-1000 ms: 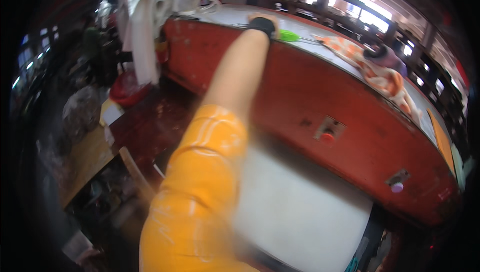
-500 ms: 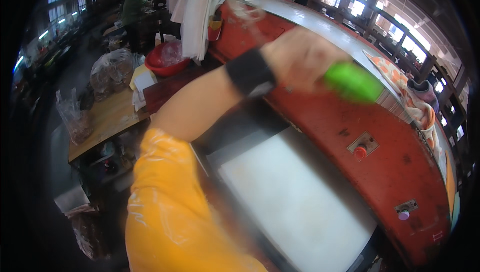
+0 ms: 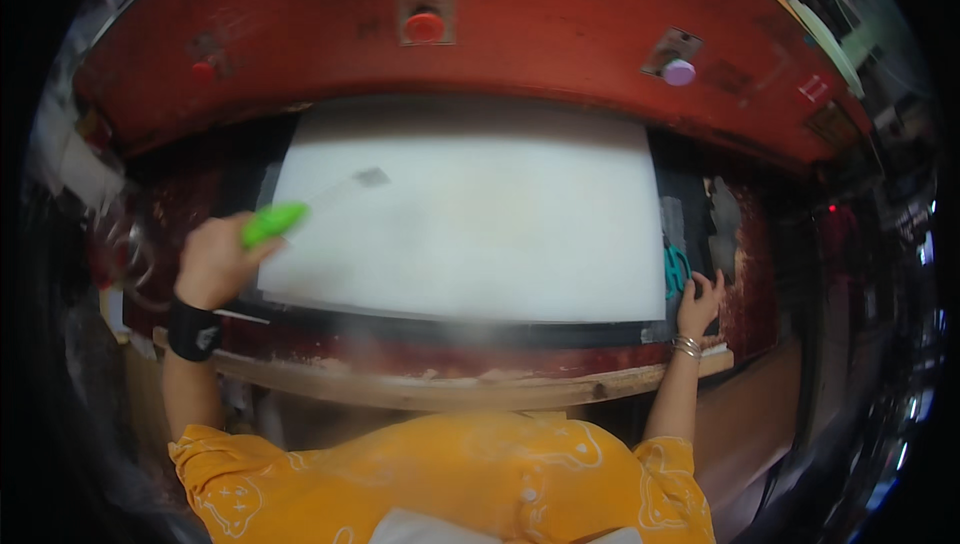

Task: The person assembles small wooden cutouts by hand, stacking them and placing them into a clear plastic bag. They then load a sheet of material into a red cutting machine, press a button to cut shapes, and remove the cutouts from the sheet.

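My left hand (image 3: 215, 262), with a black wristband, is closed round the green handle (image 3: 274, 225) of a tool. A faint, blurred strip runs from the handle to a small grey end (image 3: 372, 177) over the white board (image 3: 470, 214); whether it touches the board I cannot tell. My right hand (image 3: 703, 302), with bracelets at the wrist, is at the board's right edge. Its fingers are apart and curved next to a teal openwork piece (image 3: 677, 269), whose kind I cannot make out. No grip on that piece shows.
Behind the board stands a red machine front (image 3: 540, 39) with a red button (image 3: 424, 28), a lilac button (image 3: 678, 72) and a smaller red knob (image 3: 203, 71). A worn wooden edge (image 3: 480, 390) runs between the board and my body.
The view has swung round to face the board squarely. My left hand, raised in front of the red machine before, is now low at the board's left side, still holding the green-handled tool. My right hand has come into view.
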`<state>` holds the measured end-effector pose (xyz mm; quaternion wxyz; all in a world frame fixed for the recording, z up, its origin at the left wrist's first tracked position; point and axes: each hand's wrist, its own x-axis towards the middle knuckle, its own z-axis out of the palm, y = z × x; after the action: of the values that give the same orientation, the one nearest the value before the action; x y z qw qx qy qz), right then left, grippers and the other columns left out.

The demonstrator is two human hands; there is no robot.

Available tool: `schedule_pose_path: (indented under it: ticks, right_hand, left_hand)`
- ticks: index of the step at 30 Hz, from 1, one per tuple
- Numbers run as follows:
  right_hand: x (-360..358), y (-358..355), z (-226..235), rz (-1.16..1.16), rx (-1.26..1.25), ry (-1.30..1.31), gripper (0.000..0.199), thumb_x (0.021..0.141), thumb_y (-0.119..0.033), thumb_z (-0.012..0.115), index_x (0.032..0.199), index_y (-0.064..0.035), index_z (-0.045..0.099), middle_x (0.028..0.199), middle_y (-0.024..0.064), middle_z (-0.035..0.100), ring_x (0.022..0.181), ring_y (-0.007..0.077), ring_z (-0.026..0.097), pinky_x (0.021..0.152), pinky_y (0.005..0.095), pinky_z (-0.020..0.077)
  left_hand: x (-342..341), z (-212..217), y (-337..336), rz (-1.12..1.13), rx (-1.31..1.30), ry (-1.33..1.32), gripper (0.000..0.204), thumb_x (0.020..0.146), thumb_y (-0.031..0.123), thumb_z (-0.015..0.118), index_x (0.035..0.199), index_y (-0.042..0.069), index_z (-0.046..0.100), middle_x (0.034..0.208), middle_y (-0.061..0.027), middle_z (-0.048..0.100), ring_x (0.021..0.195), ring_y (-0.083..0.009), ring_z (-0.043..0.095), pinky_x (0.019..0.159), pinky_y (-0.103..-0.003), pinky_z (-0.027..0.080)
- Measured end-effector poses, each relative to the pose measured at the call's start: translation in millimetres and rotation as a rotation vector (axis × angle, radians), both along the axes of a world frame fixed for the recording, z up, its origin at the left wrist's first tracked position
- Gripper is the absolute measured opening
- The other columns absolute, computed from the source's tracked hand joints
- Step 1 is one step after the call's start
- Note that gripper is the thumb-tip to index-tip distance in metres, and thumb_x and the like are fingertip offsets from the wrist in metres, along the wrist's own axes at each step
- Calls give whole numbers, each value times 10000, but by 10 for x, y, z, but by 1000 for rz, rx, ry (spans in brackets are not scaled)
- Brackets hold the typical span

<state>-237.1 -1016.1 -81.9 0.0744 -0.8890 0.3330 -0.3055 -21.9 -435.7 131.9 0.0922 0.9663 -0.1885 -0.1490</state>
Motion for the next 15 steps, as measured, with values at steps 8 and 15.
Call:
schedule_pose_path:
  ticks: [8, 15]
  right_hand:
    - [15, 55, 48, -16, 103, -55, 249, 750, -176, 656, 993, -122, 661, 1347, 184, 435, 1153, 351, 482, 977, 426, 368]
    - [-195, 295, 172, 0, 225, -31, 312, 761, -185, 649, 1067, -122, 629, 1253, 165, 514, 1156, 332, 475, 979, 424, 359]
  left_hand:
    - [282, 168, -592, 140, -175, -304, 232, 830, 244, 640, 906, 25, 640, 713, -194, 623, 643, -318, 638, 592, -400, 489]
    - [141, 162, -734, -444, -178, -144, 186, 814, 161, 664, 871, -11, 626, 743, -181, 622, 674, -302, 607, 640, -346, 476]
